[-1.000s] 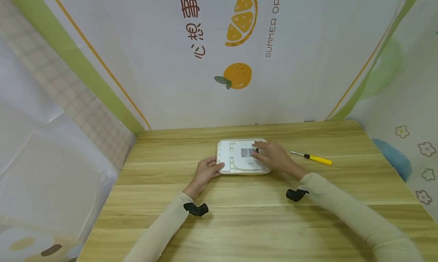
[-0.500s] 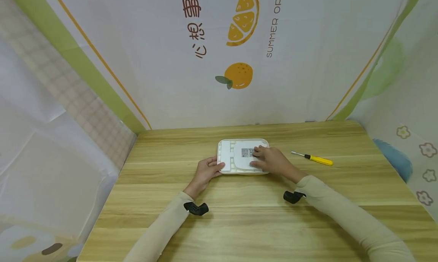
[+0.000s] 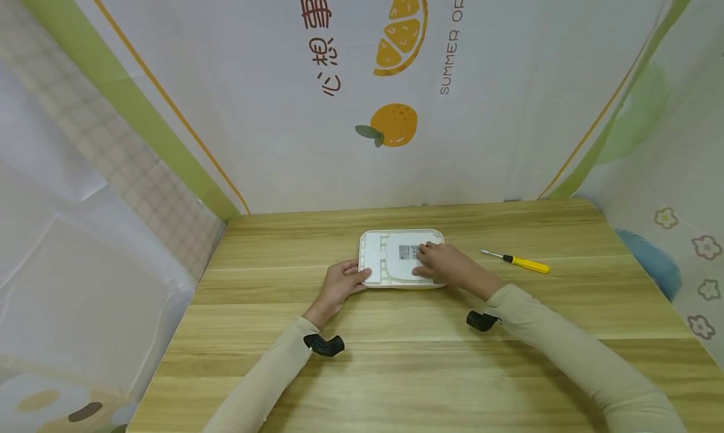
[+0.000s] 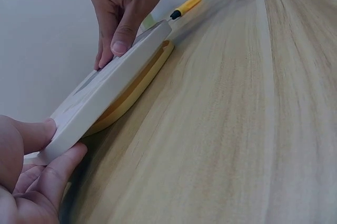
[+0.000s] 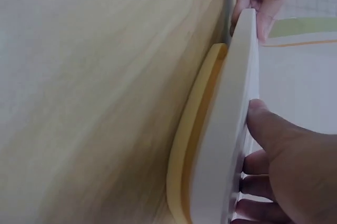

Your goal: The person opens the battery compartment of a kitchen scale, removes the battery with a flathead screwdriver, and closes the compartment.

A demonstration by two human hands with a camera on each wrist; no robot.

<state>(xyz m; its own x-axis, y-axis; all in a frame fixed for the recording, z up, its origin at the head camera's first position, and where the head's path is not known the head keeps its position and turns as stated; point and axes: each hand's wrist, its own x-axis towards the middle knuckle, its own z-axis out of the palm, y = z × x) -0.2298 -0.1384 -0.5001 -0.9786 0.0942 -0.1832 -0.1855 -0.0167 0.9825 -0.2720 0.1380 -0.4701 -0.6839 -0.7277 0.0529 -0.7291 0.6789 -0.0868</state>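
Note:
A white plastic casing (image 3: 373,257) with rounded corners lies face down. A raised panel and a grey printed label (image 3: 407,252) show on top. Beneath it a yellow-orange rounded part (image 4: 134,95) meets the wooden table. My left hand (image 3: 340,285) grips the casing's near left corner, thumb on top and fingers underneath. Toward the other end, my right hand (image 3: 449,264) rests thumb and fingertips on the raised panel, fingers spread and slightly bent. Its palm stays above the surface and hides the panel's right part.
A screwdriver (image 3: 526,263) with a yellow handle lies on the wooden table (image 3: 407,370), right of the right hand. Printed cloth (image 3: 481,150) hangs along the table's back edge and both sides. A black camera mount (image 3: 324,345) sits on the left wrist.
My right hand has come down and slightly left onto the panel, covering the small dark spot and slot seen there before. My left hand and the casing stay put.

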